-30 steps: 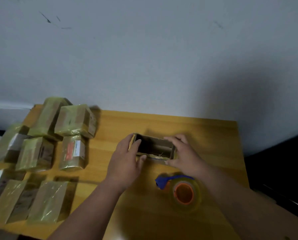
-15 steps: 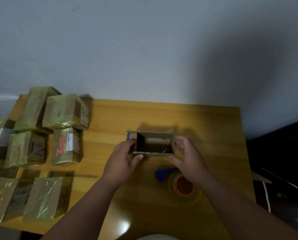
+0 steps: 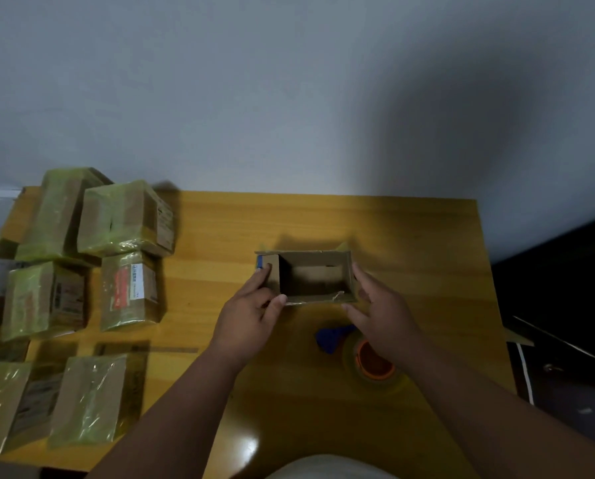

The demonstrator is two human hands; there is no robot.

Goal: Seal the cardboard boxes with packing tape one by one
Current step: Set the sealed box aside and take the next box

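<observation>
While the open box (image 3: 315, 276) sits mid-table (image 3: 410, 236), the left hand (image 3: 251, 314) pinches its left flap, the right hand (image 3: 380, 314) lies flat-fingered against its right edge, tape (image 3: 372, 363) just behind, sealed boxes (image 3: 123, 219) crowding the left.

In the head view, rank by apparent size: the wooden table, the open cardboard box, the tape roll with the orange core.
1. wooden table, by far the largest.
2. open cardboard box.
3. tape roll, smallest as seen, though the right hand hides part of it, so its gap to the box is unsure.
</observation>
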